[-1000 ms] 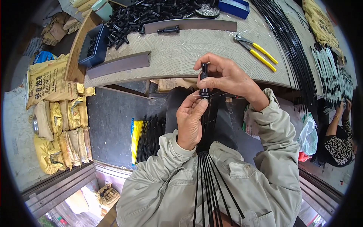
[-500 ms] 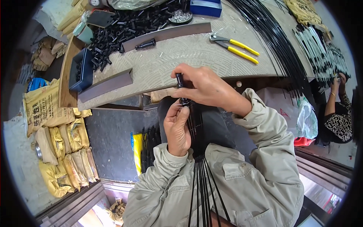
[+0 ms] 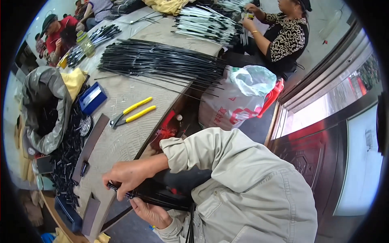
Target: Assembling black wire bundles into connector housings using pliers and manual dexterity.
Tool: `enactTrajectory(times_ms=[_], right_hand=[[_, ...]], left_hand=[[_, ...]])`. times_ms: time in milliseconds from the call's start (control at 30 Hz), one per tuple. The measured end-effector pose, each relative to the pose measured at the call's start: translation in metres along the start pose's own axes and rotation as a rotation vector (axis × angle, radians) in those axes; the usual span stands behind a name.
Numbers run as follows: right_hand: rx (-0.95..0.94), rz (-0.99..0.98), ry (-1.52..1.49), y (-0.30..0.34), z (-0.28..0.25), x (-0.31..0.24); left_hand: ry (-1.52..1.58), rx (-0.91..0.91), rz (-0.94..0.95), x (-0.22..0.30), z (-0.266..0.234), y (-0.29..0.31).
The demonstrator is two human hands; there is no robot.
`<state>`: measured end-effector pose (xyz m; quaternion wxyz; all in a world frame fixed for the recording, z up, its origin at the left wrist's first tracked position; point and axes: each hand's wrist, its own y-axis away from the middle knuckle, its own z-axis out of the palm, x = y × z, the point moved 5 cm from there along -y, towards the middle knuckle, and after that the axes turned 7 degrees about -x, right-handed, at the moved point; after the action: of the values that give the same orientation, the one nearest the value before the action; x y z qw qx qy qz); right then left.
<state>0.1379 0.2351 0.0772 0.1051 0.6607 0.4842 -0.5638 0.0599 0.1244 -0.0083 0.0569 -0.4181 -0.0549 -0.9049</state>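
The view has swung to the person's right, so the bench (image 3: 125, 135) now runs diagonally up the picture and a dark carved door (image 3: 302, 158) has come in at the right. The co-worker (image 3: 285, 40), cut by the right rim half a second ago, is now at the upper right, hands at the pale rods (image 3: 206, 24); more people have appeared at the far upper left. The black rods (image 3: 158, 58) now lie nearly across the picture, ends jutting past the bench edge above the white bag (image 3: 227, 103). The grey sack (image 3: 61, 121), barely in view before, shows its open mouth beside the heap of black parts (image 3: 67, 166). Near the heap stands the blue box (image 3: 95, 106); the pliers (image 3: 140, 114) lie on the bench, handles spread. Both hands have shifted to the lower left of the picture, close together by the bench edge, their grip looking unchanged. The right hand (image 3: 127, 174) is clamped round the black tube (image 3: 111, 186); the left hand (image 3: 152, 212) pinches its lower end, fingers partly hidden.
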Motion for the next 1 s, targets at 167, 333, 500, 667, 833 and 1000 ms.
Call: enactTrajectory(times_ms=[167,333,500,667,833,1000], right_hand=[[0.019,0.107,0.037,0.005,-0.002,0.003],[0.413,-0.181,0.571,0.051,-0.006,-0.033],[0.551,0.3,-0.122,0.081,0.033,0.009],[0.589,0.293,-0.41,0.08,0.061,0.015],[0.582,0.202,-0.561,0.058,0.098,0.016],[0.609,0.3,-0.684,0.047,0.124,0.022]], left_hand=[[0.035,0.022,-0.02,-0.004,-0.002,-0.003],[0.093,0.036,-0.029,-0.007,-0.013,-0.002],[0.011,0.016,-0.047,-0.002,0.005,0.0],[0.1,-0.025,-0.076,0.003,0.005,0.009],[-0.098,-0.077,0.115,0.023,-0.034,0.027],[-0.005,0.09,0.084,0.04,-0.057,0.032]])
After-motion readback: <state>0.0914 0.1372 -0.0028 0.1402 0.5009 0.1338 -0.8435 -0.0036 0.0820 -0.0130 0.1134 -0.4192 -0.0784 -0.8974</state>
